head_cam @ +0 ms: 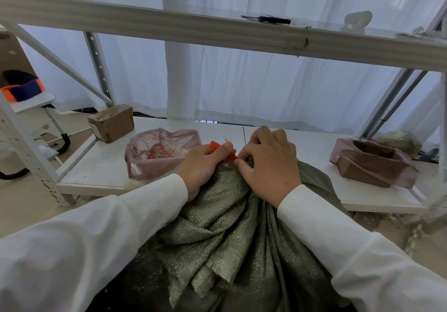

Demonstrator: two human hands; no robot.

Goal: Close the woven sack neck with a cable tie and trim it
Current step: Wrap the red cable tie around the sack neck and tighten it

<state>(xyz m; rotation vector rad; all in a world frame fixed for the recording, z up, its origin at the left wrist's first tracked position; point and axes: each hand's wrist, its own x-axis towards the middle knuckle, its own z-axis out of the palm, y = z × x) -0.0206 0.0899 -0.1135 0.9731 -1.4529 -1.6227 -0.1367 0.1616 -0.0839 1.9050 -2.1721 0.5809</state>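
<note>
A grey-green woven sack (pixel 229 227) rises between my arms, its neck gathered into folds at the front edge of the low white shelf (pixel 96 171). My left hand (pixel 203 166) is closed around a red object (pixel 214 146); its two ends poke out of my fist and the rest is hidden. A thin strand (pixel 226 140) sticks up beside my left fingers. My right hand (pixel 268 164) pinches the bunched neck right next to the red tip. The neck itself is covered by both hands.
A pink plastic bag (pixel 154 156) holding thin red strips lies left of my hands, with a small cardboard box (pixel 112 122) behind it. Another box lined with pink plastic (pixel 372 164) sits at right. An upper shelf beam (pixel 217 30) crosses overhead, carrying a black tool (pixel 268 19).
</note>
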